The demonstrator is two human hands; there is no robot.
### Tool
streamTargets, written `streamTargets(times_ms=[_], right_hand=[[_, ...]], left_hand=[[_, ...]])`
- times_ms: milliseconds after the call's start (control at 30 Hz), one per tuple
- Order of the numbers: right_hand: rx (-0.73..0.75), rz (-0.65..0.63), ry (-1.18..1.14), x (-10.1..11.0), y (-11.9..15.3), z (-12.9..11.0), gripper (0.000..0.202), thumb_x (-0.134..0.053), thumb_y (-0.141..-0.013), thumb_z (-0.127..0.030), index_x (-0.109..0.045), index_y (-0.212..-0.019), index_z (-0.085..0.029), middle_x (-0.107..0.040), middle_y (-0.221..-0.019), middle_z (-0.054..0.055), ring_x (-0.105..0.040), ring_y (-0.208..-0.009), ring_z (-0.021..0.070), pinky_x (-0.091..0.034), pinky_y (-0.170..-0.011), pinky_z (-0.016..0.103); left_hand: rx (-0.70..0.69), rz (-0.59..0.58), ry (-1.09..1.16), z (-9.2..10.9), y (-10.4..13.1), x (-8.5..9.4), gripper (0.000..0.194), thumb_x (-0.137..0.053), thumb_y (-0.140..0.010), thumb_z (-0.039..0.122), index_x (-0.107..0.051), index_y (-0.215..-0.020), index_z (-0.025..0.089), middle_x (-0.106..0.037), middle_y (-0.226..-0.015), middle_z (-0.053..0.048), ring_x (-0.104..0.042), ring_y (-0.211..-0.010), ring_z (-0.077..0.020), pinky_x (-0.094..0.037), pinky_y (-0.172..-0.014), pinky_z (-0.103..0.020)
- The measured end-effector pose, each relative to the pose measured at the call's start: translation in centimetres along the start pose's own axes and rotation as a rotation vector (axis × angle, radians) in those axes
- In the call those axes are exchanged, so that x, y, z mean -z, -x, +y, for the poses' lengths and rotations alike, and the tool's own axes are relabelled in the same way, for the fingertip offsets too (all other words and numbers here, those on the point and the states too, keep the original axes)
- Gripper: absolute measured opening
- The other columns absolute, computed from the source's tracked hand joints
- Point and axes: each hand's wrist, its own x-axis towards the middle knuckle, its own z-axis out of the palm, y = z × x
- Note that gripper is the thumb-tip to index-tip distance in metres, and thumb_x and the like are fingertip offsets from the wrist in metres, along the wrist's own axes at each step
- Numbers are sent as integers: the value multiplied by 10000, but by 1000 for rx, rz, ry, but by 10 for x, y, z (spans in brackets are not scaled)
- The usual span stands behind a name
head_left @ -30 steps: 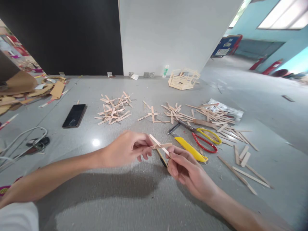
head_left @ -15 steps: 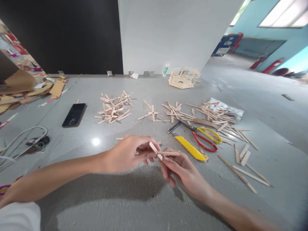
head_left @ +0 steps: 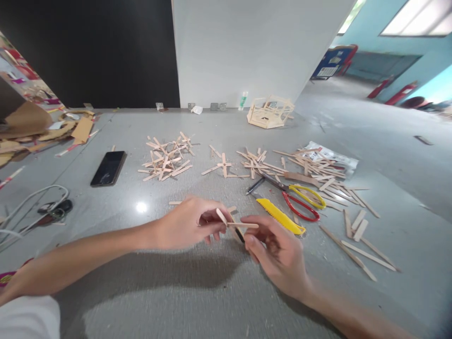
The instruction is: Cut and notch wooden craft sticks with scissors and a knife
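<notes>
Sticks point(head_left: 243, 225), crossed and pinched in the grip of the left hand point(head_left: 183, 223) above the bench point(head_left: 141, 294), close to the half-curled right hand point(head_left: 284, 254), with any hold there impossible to tell, and liable to twist askew from one-sided support or a nudge.

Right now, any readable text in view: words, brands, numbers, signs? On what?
None is legible.
Bag: dark print, too small to read.
Bottle: green marking, too small to read.
Blue board: markings on its pale patches, too blurred to read.
Purple item: yellow-green marks, cut off and blurred.
</notes>
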Motion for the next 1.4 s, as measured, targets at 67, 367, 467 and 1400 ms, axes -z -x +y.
streamTargets(times_ms=[67,367,467,1400], right_hand=[[22,0,-39,-1,0,1,104,-599,-1005,-264,-676,-1072,-246,-655,-711,-10,-569,-488,106,-461,-448,212],[-238,25,-144,0,-9,-5,292,-649,-980,-395,-627,-774,-190,-632,-630,-11,-517,-439,73,-410,-418,187],[-269,27,-200,0,-11,-6,328,-650,-974,-435,-619,-764,-186,-625,-624,-17,-510,-429,66,-396,-418,188],[-380,-150,-1,-6,-12,8,431,-542,-982,-567,-565,-745,-208,-534,-517,-36,-424,-421,98,-318,-424,231]], left_hand=[[-24,-14,-39,-2,0,-1,116,-601,-971,208,-691,-1013,147,-706,-833,-20,-650,-641,-103,-553,-638,-229],[-82,89,-142,-5,-3,0,146,-631,-965,291,-721,-976,176,-750,-939,-42,-666,-823,-157,-506,-756,-273],[-74,57,-16,-8,-5,-1,110,-667,-938,264,-700,-991,173,-753,-1027,-57,-694,-922,-180,-527,-863,-314],[-31,157,-740,-12,-7,44,238,-535,-967,209,-522,-730,196,-521,-635,37,-445,-577,-124,-294,-609,-277]])
